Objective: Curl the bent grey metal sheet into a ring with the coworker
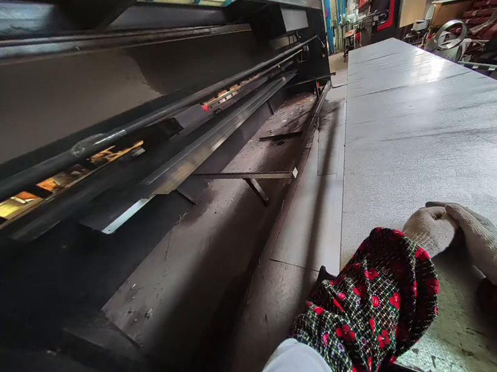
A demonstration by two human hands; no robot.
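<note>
- sheet [428,126]: one, large, flat and pale grey, its surface crossed by thin dark streaks and bearing a bright patch of glare toward the far end; through the head camera i see it on the right, running lengthwise away from the hands.
- left hand [428,229] and right hand [487,243]: two, both in off-white knitted gloves [496,257], touching each other at the near end of the sheet, the right partly overlapping the left. i cannot tell whether either grip is closed on anything or merely folded.
- patterned sleeves [374,303]: two, dark with red motifs.
- machine [81,98]: one, long and dark, along the left, well apart from the hands.
- round bar [174,105]: one, running along the machine.
- metal strip [224,139]: one, below the round bar.
- metal ring [451,34]: one, beyond the sheet's right edge.
</note>
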